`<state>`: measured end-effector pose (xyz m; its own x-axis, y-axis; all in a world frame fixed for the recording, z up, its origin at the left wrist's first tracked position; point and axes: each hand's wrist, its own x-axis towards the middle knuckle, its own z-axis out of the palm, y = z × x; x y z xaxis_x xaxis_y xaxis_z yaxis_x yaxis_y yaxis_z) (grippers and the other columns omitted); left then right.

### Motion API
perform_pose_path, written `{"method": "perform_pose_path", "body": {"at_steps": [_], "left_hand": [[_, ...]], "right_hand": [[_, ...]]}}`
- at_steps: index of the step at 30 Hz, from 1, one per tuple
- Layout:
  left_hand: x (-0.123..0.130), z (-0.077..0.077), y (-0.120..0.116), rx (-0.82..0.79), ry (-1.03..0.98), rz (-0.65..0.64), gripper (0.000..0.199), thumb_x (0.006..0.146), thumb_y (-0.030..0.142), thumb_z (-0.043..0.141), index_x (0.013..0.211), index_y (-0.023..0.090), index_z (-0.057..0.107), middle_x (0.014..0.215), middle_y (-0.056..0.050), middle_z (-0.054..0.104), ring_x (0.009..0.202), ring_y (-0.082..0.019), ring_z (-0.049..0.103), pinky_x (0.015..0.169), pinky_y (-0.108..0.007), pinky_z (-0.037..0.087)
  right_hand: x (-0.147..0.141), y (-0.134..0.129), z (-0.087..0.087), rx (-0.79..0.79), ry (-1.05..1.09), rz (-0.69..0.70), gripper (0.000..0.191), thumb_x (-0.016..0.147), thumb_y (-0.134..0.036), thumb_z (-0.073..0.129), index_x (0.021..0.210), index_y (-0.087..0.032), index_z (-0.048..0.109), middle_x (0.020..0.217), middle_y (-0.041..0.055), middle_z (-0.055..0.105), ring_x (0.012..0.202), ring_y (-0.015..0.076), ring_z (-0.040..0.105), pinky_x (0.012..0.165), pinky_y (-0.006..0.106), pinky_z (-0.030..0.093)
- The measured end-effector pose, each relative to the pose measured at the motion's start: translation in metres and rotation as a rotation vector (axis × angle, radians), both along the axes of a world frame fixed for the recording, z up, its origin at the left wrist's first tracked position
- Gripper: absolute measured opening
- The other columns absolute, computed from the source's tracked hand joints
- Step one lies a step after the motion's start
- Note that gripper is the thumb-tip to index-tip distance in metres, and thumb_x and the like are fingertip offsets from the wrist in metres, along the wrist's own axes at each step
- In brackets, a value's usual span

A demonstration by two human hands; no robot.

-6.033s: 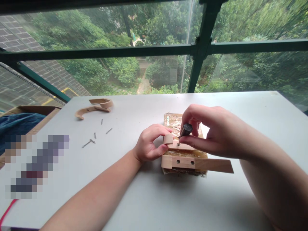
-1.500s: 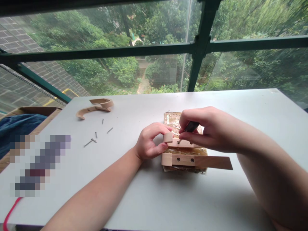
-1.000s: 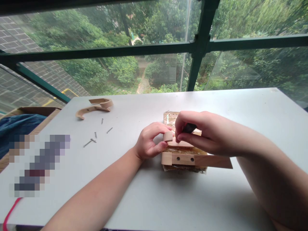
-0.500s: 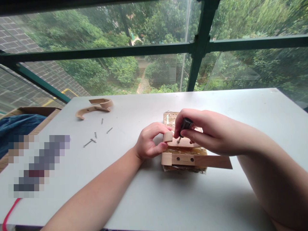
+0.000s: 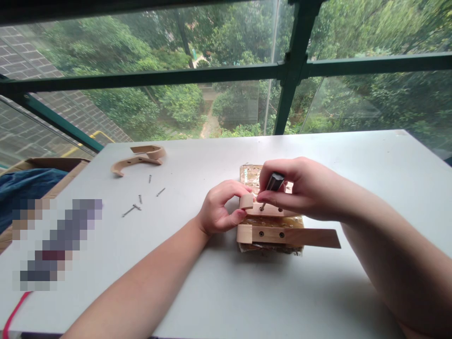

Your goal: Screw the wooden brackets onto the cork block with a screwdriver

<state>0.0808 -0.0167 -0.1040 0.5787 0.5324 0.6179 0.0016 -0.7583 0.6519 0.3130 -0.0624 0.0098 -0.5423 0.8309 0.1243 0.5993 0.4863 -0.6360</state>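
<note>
My right hand (image 5: 287, 186) grips a black-handled screwdriver (image 5: 276, 181), its shaft tilted down into the left hole of a curved wooden hook (image 5: 271, 210). My left hand (image 5: 226, 207) pinches the bent left end of that hook between thumb and fingers. The hook lies on a block wrapped in clear plastic or tape (image 5: 275, 221). In front of it on the same block rests a second wooden hook (image 5: 310, 237), with dark screw heads or holes along its face. My right hand hides part of the held hook's right end.
Two more curved wooden hooks (image 5: 137, 160) lie at the table's back left. Several loose screws (image 5: 140, 198) are scattered nearer. A blurred-out object (image 5: 60, 245) with a red cord (image 5: 16, 308) is at the left, beside a cardboard box (image 5: 67, 165). Windows rise behind the white table (image 5: 197, 301).
My right hand has turned and shifted slightly on the screwdriver handle, uncovering the hook's right hole. The screwdriver tip stays at the left hole. My left hand has not visibly moved.
</note>
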Motion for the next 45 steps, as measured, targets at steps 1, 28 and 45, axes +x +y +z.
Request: {"method": "perform_pose_path", "body": {"at_steps": [1, 28, 45], "left_hand": [[0.000, 0.000, 0.000, 0.003, -0.003, 0.005, 0.029, 0.086, 0.043, 0.063, 0.098, 0.018, 0.067, 0.103, -0.013, 0.072, 0.099, -0.025, 0.067, 0.089, -0.040, 0.052], [0.000, 0.001, 0.001, 0.017, 0.022, 0.022, 0.024, 0.086, 0.041, 0.063, 0.093, 0.018, 0.065, 0.102, -0.011, 0.072, 0.095, -0.025, 0.067, 0.088, -0.040, 0.053], [0.001, 0.002, 0.000, 0.038, 0.014, 0.050, 0.024, 0.086, 0.040, 0.061, 0.093, 0.017, 0.064, 0.098, -0.010, 0.071, 0.092, -0.023, 0.066, 0.085, -0.038, 0.053]], "right_hand": [[0.000, 0.000, -0.001, -0.005, 0.010, 0.005, 0.017, 0.089, -0.038, 0.061, 0.088, -0.021, 0.060, 0.075, -0.0005, 0.066, 0.063, 0.0117, 0.055, 0.058, 0.024, 0.038], [0.001, -0.010, 0.018, 0.058, -0.014, 0.207, 0.021, 0.097, -0.033, 0.050, 0.105, -0.020, 0.064, 0.091, 0.0037, 0.066, 0.077, 0.0141, 0.057, 0.068, 0.026, 0.042], [-0.003, -0.009, 0.002, 0.174, 0.075, 0.192, 0.029, 0.090, -0.019, 0.053, 0.119, -0.020, 0.058, 0.092, 0.0023, 0.067, 0.075, 0.0132, 0.056, 0.068, 0.026, 0.040]]}}
